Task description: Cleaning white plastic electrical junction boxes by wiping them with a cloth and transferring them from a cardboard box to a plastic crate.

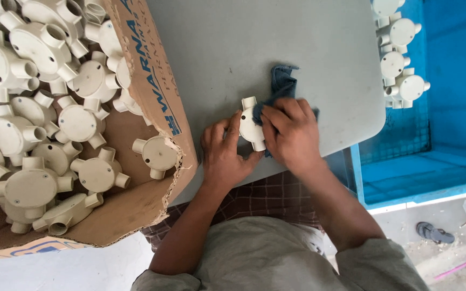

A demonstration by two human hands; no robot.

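- Head view: left hand (223, 153) grips a cream round junction box (250, 125) at the near edge of the grey surface (233, 48); thumb and fingers curl around its left side.
- Right hand (292, 132) is closed on a dark blue cloth (282, 85), pressing it against the box's right side. The hand covers most of that side; only the box's left half and two stub outlets show.
- The cloth's free end lies on the surface beyond the hands.
- Left of the hands: an open cardboard carton (155, 89) with a torn corner, just beside the left hand, piled with loose junction boxes (39, 134) of the same kind.
- Right, past the surface edge: a blue crate (449, 108) with a few boxes (403, 59) stacked in its far corner, well apart from the hands.
- Lower right: a sandal (434, 233) on the floor.
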